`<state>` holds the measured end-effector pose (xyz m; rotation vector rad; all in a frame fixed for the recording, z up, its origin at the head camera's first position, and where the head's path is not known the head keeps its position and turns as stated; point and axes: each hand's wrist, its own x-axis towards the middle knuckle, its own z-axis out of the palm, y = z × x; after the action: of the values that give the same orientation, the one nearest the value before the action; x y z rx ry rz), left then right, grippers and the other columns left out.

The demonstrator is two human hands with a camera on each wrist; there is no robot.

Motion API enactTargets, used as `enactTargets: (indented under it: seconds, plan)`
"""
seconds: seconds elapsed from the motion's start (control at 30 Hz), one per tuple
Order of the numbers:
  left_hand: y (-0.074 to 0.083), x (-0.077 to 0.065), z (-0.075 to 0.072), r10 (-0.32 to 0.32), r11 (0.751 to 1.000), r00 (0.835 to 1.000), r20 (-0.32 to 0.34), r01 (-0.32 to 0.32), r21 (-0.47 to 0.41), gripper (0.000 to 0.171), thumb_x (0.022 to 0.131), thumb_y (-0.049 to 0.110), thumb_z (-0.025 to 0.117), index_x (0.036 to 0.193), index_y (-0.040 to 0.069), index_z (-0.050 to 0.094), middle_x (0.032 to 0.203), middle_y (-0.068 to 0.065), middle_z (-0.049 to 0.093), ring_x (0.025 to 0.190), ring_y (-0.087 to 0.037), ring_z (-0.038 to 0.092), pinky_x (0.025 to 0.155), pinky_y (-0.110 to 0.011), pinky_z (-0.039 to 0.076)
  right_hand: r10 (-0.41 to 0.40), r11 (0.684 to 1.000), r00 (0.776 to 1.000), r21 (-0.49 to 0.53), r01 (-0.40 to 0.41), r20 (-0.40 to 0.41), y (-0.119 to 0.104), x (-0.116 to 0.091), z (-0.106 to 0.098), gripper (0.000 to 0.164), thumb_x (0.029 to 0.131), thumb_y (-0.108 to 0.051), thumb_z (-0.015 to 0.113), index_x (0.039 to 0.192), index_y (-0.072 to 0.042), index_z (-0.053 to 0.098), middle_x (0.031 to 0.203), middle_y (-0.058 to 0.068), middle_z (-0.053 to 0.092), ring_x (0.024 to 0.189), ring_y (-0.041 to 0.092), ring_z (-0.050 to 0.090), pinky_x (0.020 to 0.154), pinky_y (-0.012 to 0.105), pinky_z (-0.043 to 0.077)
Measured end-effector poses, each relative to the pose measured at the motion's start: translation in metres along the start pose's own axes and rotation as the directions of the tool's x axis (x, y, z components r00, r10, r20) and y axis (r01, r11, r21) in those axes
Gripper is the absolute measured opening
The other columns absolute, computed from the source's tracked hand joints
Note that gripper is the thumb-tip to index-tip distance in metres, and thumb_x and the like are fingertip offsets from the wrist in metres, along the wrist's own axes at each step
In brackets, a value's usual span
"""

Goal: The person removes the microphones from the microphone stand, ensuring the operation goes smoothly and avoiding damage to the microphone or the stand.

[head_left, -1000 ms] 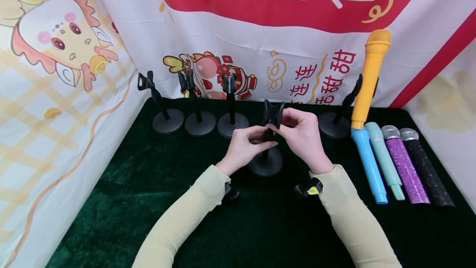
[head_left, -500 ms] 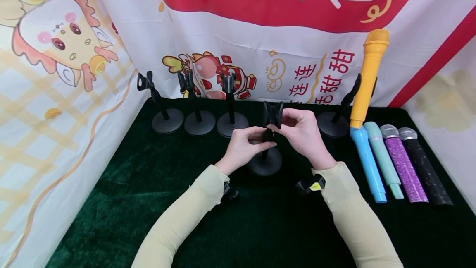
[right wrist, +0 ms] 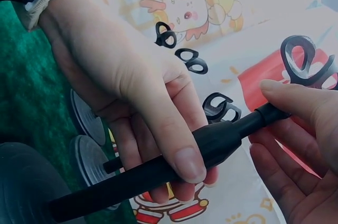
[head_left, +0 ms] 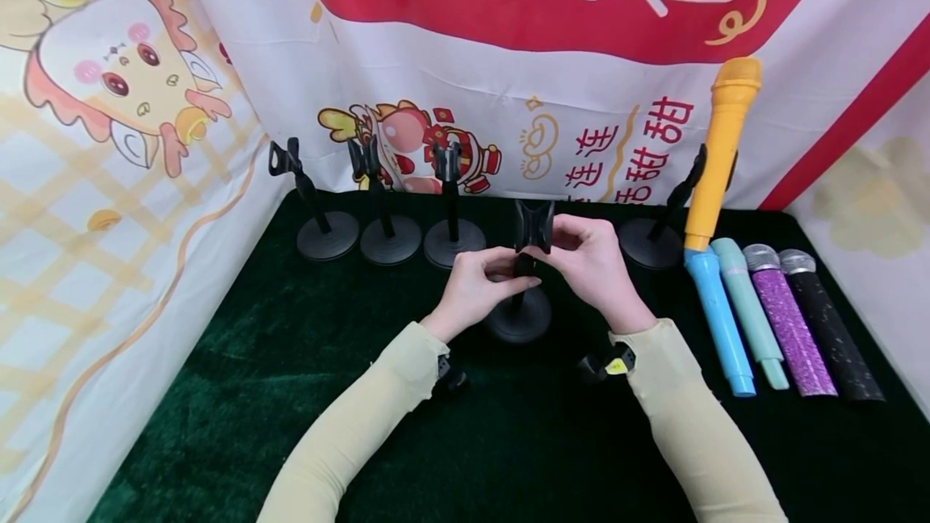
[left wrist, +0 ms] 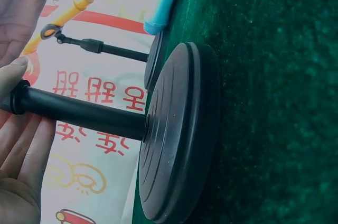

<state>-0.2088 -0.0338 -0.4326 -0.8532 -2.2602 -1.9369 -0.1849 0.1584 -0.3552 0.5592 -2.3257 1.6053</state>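
Observation:
A black desktop microphone stand (head_left: 518, 321) stands upright on its round base between both hands, its clip (head_left: 534, 226) on top. My left hand (head_left: 472, 281) holds the pole at the thick collar (right wrist: 219, 142), thumb on one side and fingers on the other. Just above, my right hand (head_left: 592, 269) pinches the thin neck below the clip, as the right wrist view shows. No microphone sits in this clip. The round base (left wrist: 177, 134) rests on the green cloth in the left wrist view.
Three black stands (head_left: 327, 236) line the back left. At back right, another stand (head_left: 651, 244) holds a yellow-orange microphone (head_left: 722, 152). Beside it lie a blue microphone (head_left: 719, 321), a mint one (head_left: 751, 313), a purple glitter one (head_left: 792, 321) and a black one (head_left: 831, 325). Printed fabric hangs behind.
My right wrist and forearm have shifted slightly to the right. The clip sits a touch lower in view; the left hand keeps its hold on the pole.

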Motion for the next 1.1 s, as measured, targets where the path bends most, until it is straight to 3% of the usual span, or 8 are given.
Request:
enactTargets:
  seconds: [0.2, 0.6, 1.1]
  plan:
    - [0.000, -0.001, 0.000, -0.010, 1.000, 1.000, -0.002, 0.010, 0.004, 0.028, 0.088, 0.021, 0.084, 0.115, 0.015, 0.076, 0.106, 0.007, 0.075, 0.091, -0.012, 0.074, 0.080, -0.031, 0.061, 0.005, 1.000, 1.000, -0.004, -0.005, 0.000, 0.002, -0.001, 0.001, 0.012, 0.087, -0.009, 0.083, 0.098, -0.006, 0.079, 0.088, 0.001, 0.075, 0.081, 0.017, 0.072, 0.077, 0.035, 0.061]
    - [0.002, -0.001, 0.000, -0.023, 1.000, 1.000, -0.002, 0.023, 0.006, 0.026, 0.088, 0.022, 0.083, 0.113, 0.018, 0.077, 0.104, 0.007, 0.075, 0.091, -0.013, 0.074, 0.081, -0.031, 0.061, 0.018, 1.000, 1.000, 0.001, -0.018, 0.000, 0.008, -0.002, 0.003, 0.013, 0.087, -0.010, 0.083, 0.099, -0.006, 0.079, 0.088, 0.002, 0.075, 0.082, 0.017, 0.071, 0.078, 0.028, 0.059]
    - [0.001, -0.001, 0.000, -0.004, 1.000, 1.000, -0.007, 0.004, 0.015, 0.027, 0.088, 0.023, 0.084, 0.112, 0.014, 0.077, 0.103, 0.004, 0.076, 0.089, -0.012, 0.073, 0.079, -0.030, 0.061, 0.015, 1.000, 1.000, 0.016, -0.015, 0.005, 0.016, -0.005, 0.007, 0.011, 0.086, -0.009, 0.085, 0.095, -0.006, 0.079, 0.087, 0.000, 0.075, 0.086, 0.015, 0.070, 0.081, 0.039, 0.059]
